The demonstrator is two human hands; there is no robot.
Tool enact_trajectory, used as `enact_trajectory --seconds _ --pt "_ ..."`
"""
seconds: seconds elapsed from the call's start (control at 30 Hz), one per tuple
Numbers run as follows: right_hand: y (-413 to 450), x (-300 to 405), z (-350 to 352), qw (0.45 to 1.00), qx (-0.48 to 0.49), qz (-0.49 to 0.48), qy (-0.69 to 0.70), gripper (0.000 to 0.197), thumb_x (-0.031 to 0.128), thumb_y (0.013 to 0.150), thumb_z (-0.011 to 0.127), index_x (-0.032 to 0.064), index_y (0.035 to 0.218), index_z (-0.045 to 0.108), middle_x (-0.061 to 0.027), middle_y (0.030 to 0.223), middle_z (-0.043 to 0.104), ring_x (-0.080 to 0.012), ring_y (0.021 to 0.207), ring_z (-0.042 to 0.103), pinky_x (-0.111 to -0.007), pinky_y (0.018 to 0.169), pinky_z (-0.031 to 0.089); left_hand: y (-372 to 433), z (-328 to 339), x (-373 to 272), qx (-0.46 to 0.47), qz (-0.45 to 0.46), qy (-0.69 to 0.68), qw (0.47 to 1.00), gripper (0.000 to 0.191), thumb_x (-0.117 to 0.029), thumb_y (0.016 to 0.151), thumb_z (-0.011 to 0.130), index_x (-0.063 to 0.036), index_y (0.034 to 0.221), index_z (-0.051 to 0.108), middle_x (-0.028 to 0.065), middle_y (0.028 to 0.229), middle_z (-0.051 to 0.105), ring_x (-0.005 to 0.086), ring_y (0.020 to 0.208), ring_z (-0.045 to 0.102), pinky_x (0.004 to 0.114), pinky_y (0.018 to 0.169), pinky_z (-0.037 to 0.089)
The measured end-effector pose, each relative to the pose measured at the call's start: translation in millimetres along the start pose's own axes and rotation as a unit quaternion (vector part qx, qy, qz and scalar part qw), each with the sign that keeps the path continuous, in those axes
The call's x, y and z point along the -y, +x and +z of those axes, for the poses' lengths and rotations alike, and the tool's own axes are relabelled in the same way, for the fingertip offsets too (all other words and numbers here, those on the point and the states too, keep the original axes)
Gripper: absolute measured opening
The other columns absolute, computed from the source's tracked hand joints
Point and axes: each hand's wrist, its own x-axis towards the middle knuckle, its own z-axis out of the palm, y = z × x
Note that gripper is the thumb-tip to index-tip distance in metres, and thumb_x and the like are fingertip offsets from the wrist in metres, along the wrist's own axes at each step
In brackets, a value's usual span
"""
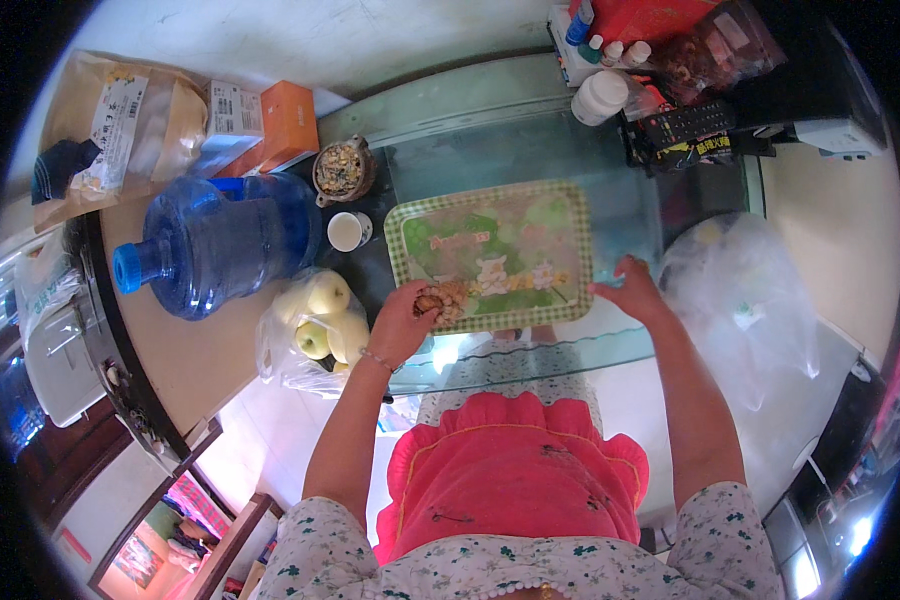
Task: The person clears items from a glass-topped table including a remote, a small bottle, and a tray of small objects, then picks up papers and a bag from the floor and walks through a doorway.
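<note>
A serving tray with a green checked rim and a printed cartoon picture lies on a glass-topped table. My left hand is at its near left corner, closed around a crumpled brown textured bundle, perhaps a cloth or scrubber. That bundle rests over the tray's corner. My right hand is just off the tray's right edge, fingers apart and nothing in them. One fingertip reaches the rim; I cannot tell whether it touches.
Left of the tray are a white cup, a filled pot, a bag of pale green fruit and a large blue water bottle on its side. A clear plastic bag lies right, below a remote control and white jar.
</note>
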Motion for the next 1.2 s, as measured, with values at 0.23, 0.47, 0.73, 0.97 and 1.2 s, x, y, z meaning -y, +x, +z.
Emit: enact_trajectory --seconds 0.23,0.47,0.73,0.97,1.2 --pt "-6.3 5.5 16.9 0.994 -0.060 0.051 0.070 0.045 0.037 0.074 0.069 0.0007 0.094 0.050 -0.0171 0.088 0.053 -0.0306 0.085 0.052 -0.039 0.075 0.043 -11.3 -26.9 28.1 -0.105 -0.062 -0.097 0.988 0.041 -0.004 0.075 0.064 -0.0012 0.112 0.047 0.0145 0.102 0.056 0.0249 0.088 0.059 0.031 0.076 0.048" --pt "-6.3 42.7 54.8 0.980 -0.124 0.060 0.143 0.038 0.027 0.081 0.060 -0.0003 0.105 0.052 -0.0164 0.087 0.058 -0.0317 0.086 0.055 -0.040 0.077 0.043 -12.8 -35.6 57.4 -0.154 -0.095 -0.054 0.982 0.039 -0.006 0.077 0.063 -0.0012 0.112 0.047 0.0143 0.101 0.057 0.0226 0.088 0.059 0.031 0.075 0.049" --pt "-4.0 29.4 44.2 0.968 -0.091 0.089 0.215 0.021 0.017 0.082 0.060 0.0031 0.095 0.052 -0.0096 0.083 0.058 -0.0181 0.076 0.054 -0.030 0.068 0.043 -14.2 -35.6 45.9 -0.180 -0.103 -0.037 0.978 0.039 -0.007 0.077 0.063 -0.0008 0.112 0.048 0.0148 0.101 0.058 0.0225 0.087 0.060 0.031 0.076 0.049" --pt "-20.2 41.8 29.5 0.829 -0.038 0.142 0.540 0.042 0.032 0.087 0.058 0.0012 0.115 0.051 -0.0060 0.107 0.057 -0.0143 0.096 0.051 -0.027 0.086 0.039 -15.5 -31.8 54.5 -0.188 -0.118 -0.060 0.973 0.039 -0.008 0.077 0.063 -0.0012 0.112 0.047 0.0158 0.103 0.057 0.0249 0.091 0.059 0.032 0.079 0.048" --pt "-26.1 36.6 22.1 0.825 0.006 0.172 0.538 0.056 0.040 0.088 0.054 0.0010 0.127 0.044 -0.0062 0.120 0.053 -0.0147 0.104 0.049 -0.027 0.091 0.038 -9.3 -25.9 63.5 -0.194 -0.102 -0.013 0.976 0.041 -0.010 0.075 0.064 -0.0015 0.112 0.048 0.0176 0.104 0.055 0.0298 0.094 0.057 0.034 0.082 0.046"
